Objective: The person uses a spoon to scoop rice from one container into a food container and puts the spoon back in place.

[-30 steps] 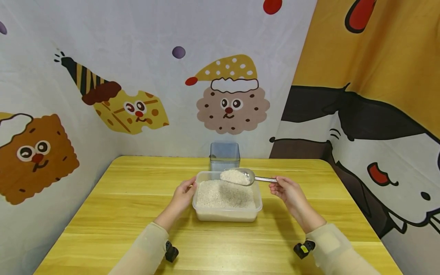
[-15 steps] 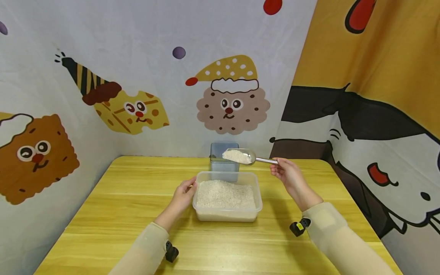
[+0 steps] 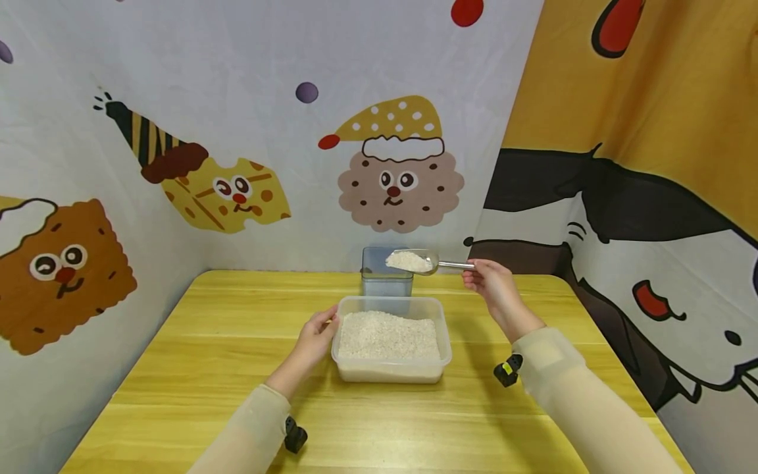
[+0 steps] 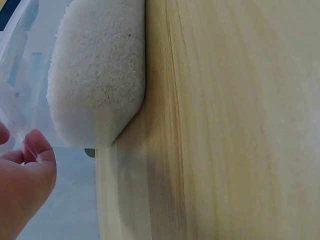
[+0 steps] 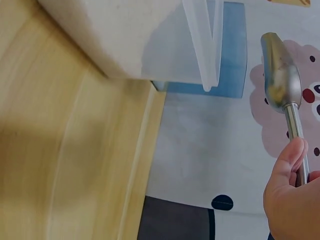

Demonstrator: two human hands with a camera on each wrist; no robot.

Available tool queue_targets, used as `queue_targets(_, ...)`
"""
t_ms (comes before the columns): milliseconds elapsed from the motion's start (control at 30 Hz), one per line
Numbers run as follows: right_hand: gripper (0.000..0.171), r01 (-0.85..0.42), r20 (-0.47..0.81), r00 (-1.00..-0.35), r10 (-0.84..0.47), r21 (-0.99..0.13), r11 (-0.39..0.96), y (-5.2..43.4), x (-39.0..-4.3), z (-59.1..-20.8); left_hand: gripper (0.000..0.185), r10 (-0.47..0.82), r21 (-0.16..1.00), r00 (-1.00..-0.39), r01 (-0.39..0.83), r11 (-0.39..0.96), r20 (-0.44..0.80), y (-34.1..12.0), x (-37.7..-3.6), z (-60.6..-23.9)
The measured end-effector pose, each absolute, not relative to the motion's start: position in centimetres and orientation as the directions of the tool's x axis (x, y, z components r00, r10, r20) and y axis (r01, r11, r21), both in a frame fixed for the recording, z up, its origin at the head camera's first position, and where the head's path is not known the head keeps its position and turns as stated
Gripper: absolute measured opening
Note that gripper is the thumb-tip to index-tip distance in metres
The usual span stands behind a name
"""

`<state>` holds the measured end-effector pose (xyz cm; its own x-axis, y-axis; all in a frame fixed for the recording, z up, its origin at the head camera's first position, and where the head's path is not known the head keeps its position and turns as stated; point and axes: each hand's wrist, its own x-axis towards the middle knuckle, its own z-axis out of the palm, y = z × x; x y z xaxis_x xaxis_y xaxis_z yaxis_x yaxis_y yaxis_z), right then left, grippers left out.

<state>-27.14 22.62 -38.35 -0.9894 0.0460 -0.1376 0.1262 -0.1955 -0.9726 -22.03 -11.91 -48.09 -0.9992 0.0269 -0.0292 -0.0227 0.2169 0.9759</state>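
A clear plastic box point(image 3: 391, 370) filled with rice point(image 3: 387, 337) stands on the table. My left hand point(image 3: 316, 336) holds its left rim; in the left wrist view the curled fingers point(image 4: 40, 150) are right at that corner. My right hand point(image 3: 496, 288) grips the handle of a metal scoop point(image 3: 431, 261), shown from underneath in the right wrist view with the thumb point(image 5: 290, 155) along the handle. A heap of rice point(image 3: 408, 261) lies in the scoop, level and raised. Behind the box stands a bluish see-through container point(image 3: 386, 287), which the scoop's front overlaps in the head view.
The wooden table point(image 3: 237, 368) ends at a cartoon-printed cloth wall point(image 3: 249, 99) close behind the bluish container. Another printed cloth point(image 3: 663, 197) hangs along the right side. The box hides the lower part of the bluish container.
My right hand has lifted the rice-filled scoop up and away from over the box to in front of the bluish container's upper part. My left hand has stayed at the box.
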Motion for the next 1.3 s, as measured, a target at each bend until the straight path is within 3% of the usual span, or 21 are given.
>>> queue_targets(333, 0.021, 0.126, -0.131, -0.987, 0.090, -0.990, -0.063, 22.4, -28.1, -37.8, 0.043, 0.058, 0.977, -0.997, -0.046, 0.209, -0.059, -11.8, -20.9, -45.8)
queue_targets(667, 0.029, 0.107, -0.099, -0.988, 0.114, -0.993, 0.059, 22.2, -28.6, -37.1, 0.042, 0.033, 0.978, -0.999, -0.030, 0.209, -0.037, -12.0, -22.0, -48.3)
queue_targets(867, 0.028, 0.054, -0.037, -0.991, 0.128, -0.990, 0.132, 21.8, -28.9, -36.6, 0.042, 0.037, 0.976, -0.999, -0.028, 0.215, -0.037, -12.0, -22.0, -48.4)
queue_targets(1100, 0.032, 0.000, 0.044, -0.990, 0.134, -0.949, 0.316, 21.4, -29.0, -36.1, 0.043, 0.040, 0.978, -0.998, -0.039, 0.203, -0.048, -12.1, -22.0, -48.2)
queue_targets(1300, 0.033, -0.070, 0.133, -0.983, 0.127, -0.911, 0.407, 20.8, -28.9, -35.9, 0.043, 0.058, 0.980, -0.996, -0.054, 0.189, -0.066, -11.9, -21.1, -46.2)
